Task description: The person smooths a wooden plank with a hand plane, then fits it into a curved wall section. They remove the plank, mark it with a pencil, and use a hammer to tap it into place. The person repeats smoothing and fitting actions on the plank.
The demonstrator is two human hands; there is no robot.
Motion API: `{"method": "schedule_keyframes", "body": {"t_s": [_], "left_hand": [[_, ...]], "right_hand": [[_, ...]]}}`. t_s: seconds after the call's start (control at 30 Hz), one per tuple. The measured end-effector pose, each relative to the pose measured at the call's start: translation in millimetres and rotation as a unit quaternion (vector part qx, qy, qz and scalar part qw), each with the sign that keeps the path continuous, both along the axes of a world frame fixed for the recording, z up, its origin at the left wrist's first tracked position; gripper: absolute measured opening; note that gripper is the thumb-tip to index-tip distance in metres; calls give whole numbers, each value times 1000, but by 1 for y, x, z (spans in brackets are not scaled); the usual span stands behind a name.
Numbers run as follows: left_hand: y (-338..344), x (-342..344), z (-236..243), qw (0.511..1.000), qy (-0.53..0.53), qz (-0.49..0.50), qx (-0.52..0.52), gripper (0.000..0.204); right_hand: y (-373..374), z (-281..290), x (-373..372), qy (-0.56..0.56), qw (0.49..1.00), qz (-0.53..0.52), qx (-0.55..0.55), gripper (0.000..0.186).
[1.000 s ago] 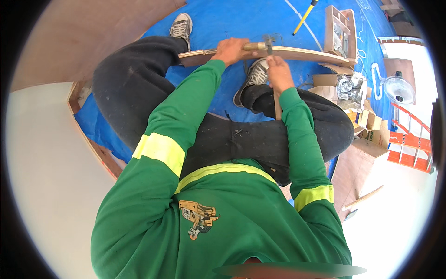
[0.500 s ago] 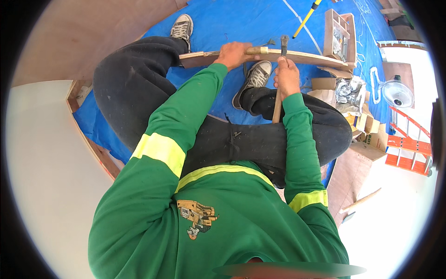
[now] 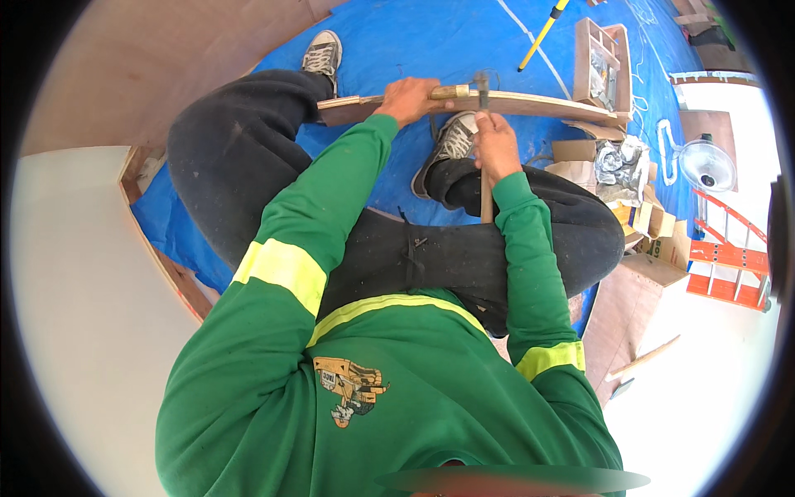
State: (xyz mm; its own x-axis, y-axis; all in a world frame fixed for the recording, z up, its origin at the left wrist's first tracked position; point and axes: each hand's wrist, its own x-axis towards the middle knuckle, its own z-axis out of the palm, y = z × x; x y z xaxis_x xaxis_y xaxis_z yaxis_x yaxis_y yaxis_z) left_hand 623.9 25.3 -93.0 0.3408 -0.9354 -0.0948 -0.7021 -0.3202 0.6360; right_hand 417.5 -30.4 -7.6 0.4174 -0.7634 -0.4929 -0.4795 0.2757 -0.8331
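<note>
My left hand (image 3: 408, 101) is closed round a chisel (image 3: 450, 92), whose pale wooden handle points right; its blade is hidden behind my fingers. The chisel lies along the top edge of a long, slightly curved plywood board (image 3: 542, 105), which stands on edge across in front of me. In my right hand (image 3: 495, 142) is a hammer (image 3: 484, 93), gripped high on its wooden handle, with the handle's tail hanging toward my lap. The hammer's head is a little blurred and sits close to the chisel's butt end; whether they touch I cannot tell.
Blue tarp (image 3: 397, 50) covers the floor. To the right are a wooden tool box (image 3: 603, 70), cardboard boxes (image 3: 571, 151) with crumpled wrapping, a fan (image 3: 708, 167) and an orange ladder (image 3: 729, 257). A yellow pole (image 3: 542, 37) stands beyond the board. Plywood panelling (image 3: 166, 74) rises at left.
My right hand has swung the hammer left, bringing its head up to the chisel's butt end. My left hand and the board have barely shifted.
</note>
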Motion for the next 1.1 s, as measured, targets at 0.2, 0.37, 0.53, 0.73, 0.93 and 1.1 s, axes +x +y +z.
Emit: {"method": "schedule_keyframes", "body": {"t_s": [0.2,0.37,0.53,0.73,0.93,1.1], "left_hand": [[-4,-17,-4,995,-4,-30,-97,34],[-5,-25,-8,993,5,-42,-111,28],[1,-20,-6,997,-21,-24,-64,32],[-1,-23,-7,998,-22,-33,-40,34],[-4,-19,-6,997,-38,-46,-49,43],[3,-12,-2,1000,0,-12,-12,48]], "right_hand": [[-7,19,3,-35,997,-73,-9,28],[-5,23,4,-52,996,-68,-12,27],[-9,22,2,-49,996,-72,-10,26],[-12,24,2,-64,995,-71,-14,25],[-10,23,1,-63,995,-72,-9,25],[-11,27,1,-52,995,-88,-16,24]]}}
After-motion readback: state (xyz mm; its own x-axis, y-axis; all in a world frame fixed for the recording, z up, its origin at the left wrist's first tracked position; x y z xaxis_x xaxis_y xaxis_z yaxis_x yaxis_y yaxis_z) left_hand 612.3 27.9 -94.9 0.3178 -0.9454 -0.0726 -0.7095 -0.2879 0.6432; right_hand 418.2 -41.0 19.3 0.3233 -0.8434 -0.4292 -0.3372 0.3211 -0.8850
